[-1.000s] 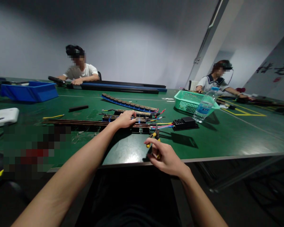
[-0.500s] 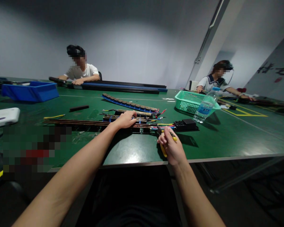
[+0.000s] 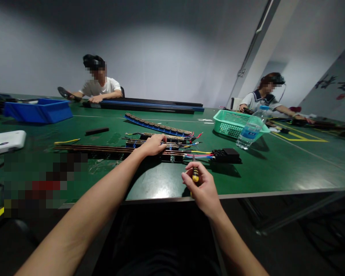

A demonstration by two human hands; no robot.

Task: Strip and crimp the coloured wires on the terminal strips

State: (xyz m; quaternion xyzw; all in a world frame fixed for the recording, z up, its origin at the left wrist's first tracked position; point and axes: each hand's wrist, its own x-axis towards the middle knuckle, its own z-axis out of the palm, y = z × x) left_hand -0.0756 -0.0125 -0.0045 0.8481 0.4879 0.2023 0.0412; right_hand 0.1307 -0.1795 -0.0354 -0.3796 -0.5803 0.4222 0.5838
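Observation:
My right hand (image 3: 202,188) is closed round pliers (image 3: 195,175) with yellow and black handles, just in front of the red, blue and yellow wires. These wires run between a long dark rail strip (image 3: 176,155) with copper-coloured bars and a black connector block (image 3: 226,155) at its right end. My left hand (image 3: 155,145) lies over the long strip, its curled fingers gripping a shorter rail strip (image 3: 172,145) with blue parts behind it. The undersides of those fingers are hidden.
A curved blue rail strip (image 3: 158,125) lies farther back. To the right stand a mint basket (image 3: 225,124) and a water bottle (image 3: 248,132). A blue bin (image 3: 43,112) and a white box (image 3: 7,142) are on the left. Two people sit across the table.
My right hand has drawn back a little toward me and turned, so the pliers' handle end now faces me. My left hand stays in place.

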